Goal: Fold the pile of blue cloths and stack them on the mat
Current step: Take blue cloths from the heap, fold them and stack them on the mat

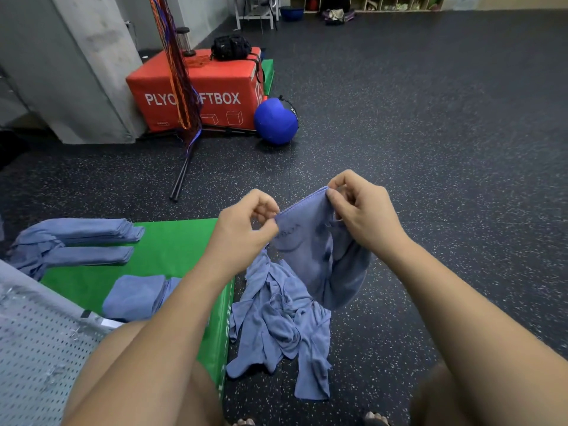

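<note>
Hanging crumpled from both hands, the blue cloth (316,256) droops unfolded.

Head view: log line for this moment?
left hand, right hand: pinch top edge of blue fabric cloth | crumpled blue cloth pile: on floor | folded cloths: on green mat

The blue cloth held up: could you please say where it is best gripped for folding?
Pinch the blue cloth by its top hem at both ends from above, as the left hand and right hand do: that edge is straight, the rest limp.
</note>
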Motion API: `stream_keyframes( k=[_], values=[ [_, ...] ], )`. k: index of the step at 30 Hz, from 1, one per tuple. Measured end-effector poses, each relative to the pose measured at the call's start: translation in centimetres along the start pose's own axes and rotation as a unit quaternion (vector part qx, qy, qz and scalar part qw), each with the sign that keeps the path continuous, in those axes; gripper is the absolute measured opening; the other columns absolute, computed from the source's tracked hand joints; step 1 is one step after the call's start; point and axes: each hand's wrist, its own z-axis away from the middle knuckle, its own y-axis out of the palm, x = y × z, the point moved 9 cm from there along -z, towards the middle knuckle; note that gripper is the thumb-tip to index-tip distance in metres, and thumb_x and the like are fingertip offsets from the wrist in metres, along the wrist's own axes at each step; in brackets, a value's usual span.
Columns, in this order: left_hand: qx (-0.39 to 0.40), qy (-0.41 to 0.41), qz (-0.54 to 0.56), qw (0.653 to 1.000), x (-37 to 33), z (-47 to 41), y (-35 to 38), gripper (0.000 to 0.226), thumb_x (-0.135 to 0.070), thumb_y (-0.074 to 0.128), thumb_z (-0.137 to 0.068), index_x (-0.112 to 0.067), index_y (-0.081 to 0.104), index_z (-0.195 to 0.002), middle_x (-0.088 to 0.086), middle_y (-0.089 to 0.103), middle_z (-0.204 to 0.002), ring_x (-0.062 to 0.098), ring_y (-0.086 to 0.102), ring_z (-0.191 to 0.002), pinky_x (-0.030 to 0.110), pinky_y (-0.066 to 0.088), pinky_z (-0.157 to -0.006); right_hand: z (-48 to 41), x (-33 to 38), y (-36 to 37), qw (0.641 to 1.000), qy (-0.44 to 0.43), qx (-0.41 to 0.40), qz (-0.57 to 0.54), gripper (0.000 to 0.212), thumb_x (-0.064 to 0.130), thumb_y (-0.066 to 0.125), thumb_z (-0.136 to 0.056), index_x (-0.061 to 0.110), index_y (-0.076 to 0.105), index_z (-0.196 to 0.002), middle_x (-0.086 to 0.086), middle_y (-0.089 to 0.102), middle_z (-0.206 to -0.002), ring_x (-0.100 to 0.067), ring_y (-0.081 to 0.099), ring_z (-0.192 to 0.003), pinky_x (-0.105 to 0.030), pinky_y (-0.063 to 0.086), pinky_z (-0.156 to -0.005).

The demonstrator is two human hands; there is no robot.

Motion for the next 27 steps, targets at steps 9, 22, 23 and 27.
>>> stream_keyframes(
  k=[9,22,23,27],
  values=[
    [0.113,-0.099,0.020,0.988,2.3,0.6,4.4,0.038,-0.062,0.071,-0.080,-0.038,0.064,-0.109,-0.012,0.067,-0.097,0.007,0.063,-0.085,0.039,0.054,-0.089,1.2,1.4,3.7,0.996,-0.011,0.081,-0.024,0.009,0.027,0.058,-0.108,0.027,0.054,-0.100,-0.003,0.053,-0.062,-0.013,0.040,-0.055,-0.035,0.043,-0.060],
    [-0.006,-0.052,-0.047,0.998,0.5,0.2,3.9,0.016,-0.037,0.067,-0.081,-0.029,0.066,-0.095,-0.012,0.073,-0.085,0.007,0.068,-0.082,0.039,0.057,-0.082,2.0,1.7,5.6,0.995,0.003,0.090,-0.044,0.006,0.024,0.060,-0.107,0.026,0.057,-0.102,-0.003,0.054,-0.061,-0.010,0.040,-0.054,-0.027,0.040,-0.058],
    [-0.011,-0.056,-0.048,0.997,0.6,0.2,4.0,0.012,-0.035,0.068,-0.083,-0.029,0.066,-0.093,-0.012,0.072,-0.083,0.007,0.068,-0.080,0.040,0.057,-0.082,2.1,1.8,5.7,0.995,0.003,0.092,-0.046,0.006,0.025,0.059,-0.107,0.026,0.057,-0.102,-0.002,0.054,-0.060,-0.010,0.040,-0.054,-0.027,0.039,-0.057],
    [-0.011,-0.081,-0.035,0.996,1.8,-0.2,3.6,0.005,-0.031,0.074,-0.095,-0.028,0.074,-0.091,-0.012,0.075,-0.078,0.010,0.069,-0.076,0.039,0.058,-0.079,2.0,1.5,5.5,0.995,0.014,0.088,-0.036,0.009,0.030,0.061,-0.107,0.028,0.057,-0.100,-0.001,0.056,-0.060,-0.010,0.042,-0.053,-0.027,0.041,-0.058]
  ],
)
